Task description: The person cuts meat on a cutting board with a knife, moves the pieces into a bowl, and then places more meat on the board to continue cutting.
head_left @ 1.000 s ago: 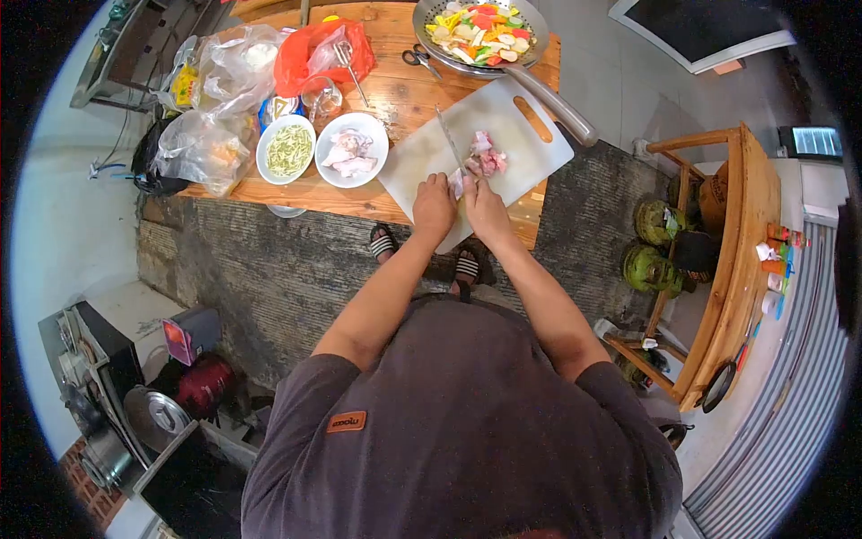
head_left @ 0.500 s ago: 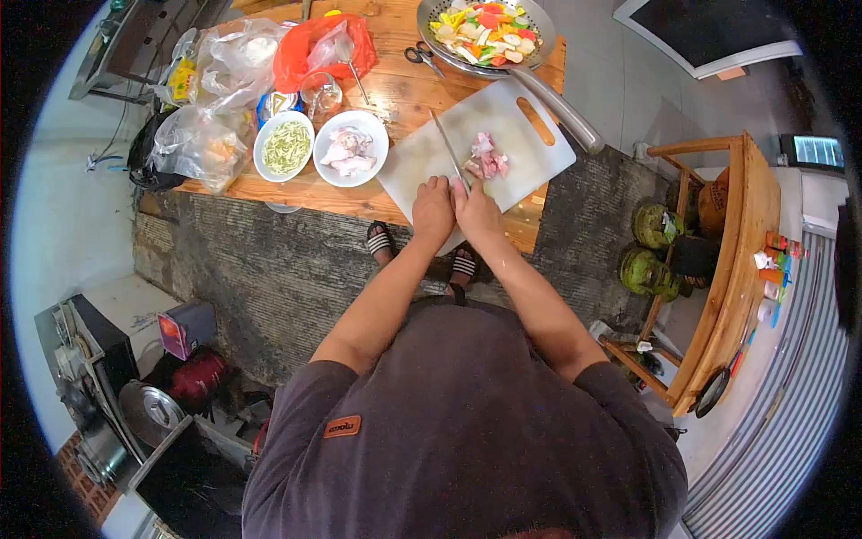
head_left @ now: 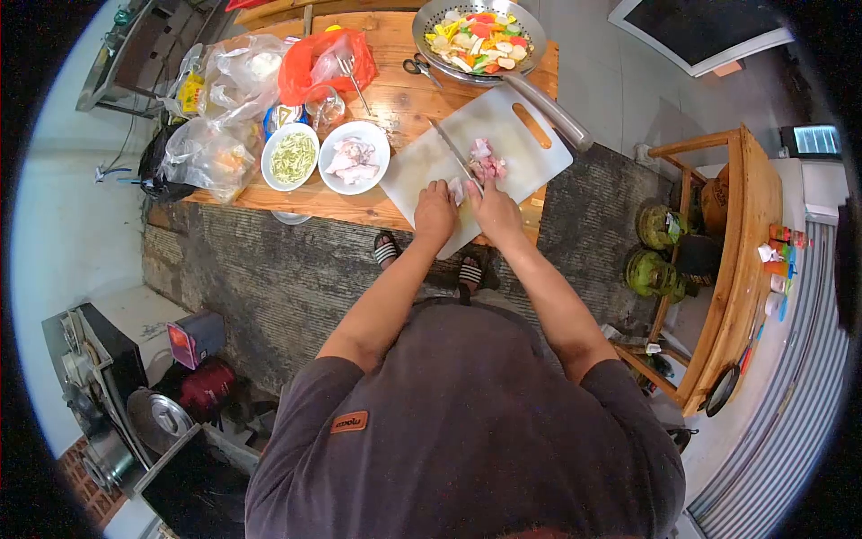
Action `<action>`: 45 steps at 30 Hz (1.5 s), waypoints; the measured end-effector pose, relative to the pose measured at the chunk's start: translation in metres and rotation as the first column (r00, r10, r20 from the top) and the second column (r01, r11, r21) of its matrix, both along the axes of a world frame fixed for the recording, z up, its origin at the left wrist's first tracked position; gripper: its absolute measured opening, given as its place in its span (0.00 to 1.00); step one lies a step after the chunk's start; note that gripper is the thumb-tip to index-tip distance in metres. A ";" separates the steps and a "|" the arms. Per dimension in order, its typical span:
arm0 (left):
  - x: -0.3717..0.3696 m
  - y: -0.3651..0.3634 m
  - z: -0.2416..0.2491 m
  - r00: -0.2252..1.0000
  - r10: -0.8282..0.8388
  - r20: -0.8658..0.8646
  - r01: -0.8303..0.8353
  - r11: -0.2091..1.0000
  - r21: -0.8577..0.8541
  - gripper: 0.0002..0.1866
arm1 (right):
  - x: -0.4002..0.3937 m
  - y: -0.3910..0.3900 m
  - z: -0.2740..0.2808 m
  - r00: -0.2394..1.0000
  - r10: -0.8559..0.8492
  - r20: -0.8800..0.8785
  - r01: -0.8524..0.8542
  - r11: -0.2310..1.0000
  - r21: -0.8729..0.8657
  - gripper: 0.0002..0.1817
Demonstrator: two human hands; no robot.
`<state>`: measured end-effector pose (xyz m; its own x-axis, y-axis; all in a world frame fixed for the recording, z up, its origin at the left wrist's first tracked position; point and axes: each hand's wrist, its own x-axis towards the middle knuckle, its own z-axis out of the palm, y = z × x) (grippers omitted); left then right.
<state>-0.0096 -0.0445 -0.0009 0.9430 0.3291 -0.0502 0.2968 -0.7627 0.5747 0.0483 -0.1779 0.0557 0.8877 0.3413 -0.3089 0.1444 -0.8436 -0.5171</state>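
My right hand (head_left: 496, 216) is wrapped round the handle of a knife (head_left: 452, 146), its blade pointing away across the white cutting board (head_left: 530, 184). Close on its left, my left hand (head_left: 436, 214) has its fingers curled down on a pale piece of raw meat (head_left: 457, 190) beside the blade. Right of the blade lies a small pile of cut pink meat (head_left: 486, 162). A white bowl with more raw meat (head_left: 352, 162) stands left of the board, and next to it is a bowl of shredded green vegetable (head_left: 293, 158).
A perforated pan (head_left: 537, 58) of mixed cut vegetables stands behind the board, its long handle reaching over the board's corner. Scissors (head_left: 420, 68), a fork (head_left: 356, 85), a glass (head_left: 325, 108), a red plastic bag (head_left: 301, 72) and clear bags (head_left: 215, 148) lie on the wooden table (head_left: 395, 108).
My hands have moved slightly apart, and the pale meat piece now shows between them. The knife handle end has shifted a little to the right. The whole view has tilted slightly.
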 end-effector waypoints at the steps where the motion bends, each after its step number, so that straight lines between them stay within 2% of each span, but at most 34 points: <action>1: 0.000 0.000 0.002 1.000 0.010 -0.003 -0.010 1.000 -0.004 0.09 | -0.001 -0.003 0.000 1.000 -0.003 0.002 0.003 1.000 0.004 0.34; 7: -0.001 -0.003 0.004 1.000 0.026 0.016 -0.026 1.000 0.005 0.08 | -0.017 -0.021 0.009 0.996 -0.082 0.028 0.080 0.994 0.076 0.32; 10: 0.000 -0.008 0.006 0.998 0.060 0.035 -0.059 0.998 -0.009 0.08 | -0.029 -0.034 0.014 0.995 -0.078 -0.056 0.082 0.994 0.078 0.32; 12: 0.004 -0.009 0.007 0.997 0.059 0.052 -0.058 0.998 -0.024 0.08 | -0.038 -0.042 0.008 0.983 -0.129 -0.127 0.157 0.959 0.236 0.33; 14: 0.003 -0.009 0.004 0.996 0.063 0.068 -0.060 0.997 -0.039 0.08 | -0.046 -0.049 0.004 0.979 -0.135 -0.153 0.175 0.942 0.288 0.33; 16: -0.003 -0.004 0.001 0.984 0.086 0.156 -0.057 0.982 -0.182 0.11 | -0.054 -0.049 0.006 0.974 -0.137 -0.181 0.193 0.920 0.341 0.33; 18: -0.013 0.002 -0.002 0.983 0.098 0.157 -0.066 0.978 -0.200 0.11 | -0.063 -0.050 0.008 0.954 -0.159 -0.253 0.242 0.909 0.340 0.34; 21: -0.024 0.003 -0.004 0.976 0.135 0.172 -0.083 0.956 -0.280 0.12 | -0.075 -0.045 0.002 0.972 -0.143 -0.188 0.207 0.899 0.386 0.34; 22: -0.025 0.004 -0.002 0.969 0.162 0.187 -0.091 0.936 -0.339 0.12 | -0.076 -0.043 0.002 0.972 -0.137 -0.189 0.202 0.901 0.385 0.34; 25: -0.022 0.006 0.001 0.977 0.166 0.131 -0.112 0.931 -0.348 0.12 | -0.078 -0.035 0.001 0.954 -0.128 -0.270 0.213 0.925 0.314 0.33; 28: -0.021 0.007 -0.004 0.974 0.178 0.136 -0.124 0.934 -0.336 0.13 | -0.078 -0.025 0.003 0.965 -0.100 -0.242 0.182 0.922 0.341 0.34; 36: -0.015 0.011 -0.009 0.978 0.191 0.078 -0.148 0.913 -0.381 0.14 | -0.078 -0.012 -0.007 0.965 -0.138 -0.223 0.192 0.950 0.245 0.34; 40: -0.015 0.012 -0.014 0.976 0.205 0.072 -0.154 0.885 -0.439 0.15 | -0.080 -0.013 -0.005 0.968 -0.129 -0.213 0.182 0.951 0.251 0.33; 45: -0.016 0.013 -0.019 0.979 0.189 0.079 -0.137 0.891 -0.434 0.15 | -0.082 -0.011 -0.008 0.976 -0.129 -0.178 0.170 0.955 0.243 0.32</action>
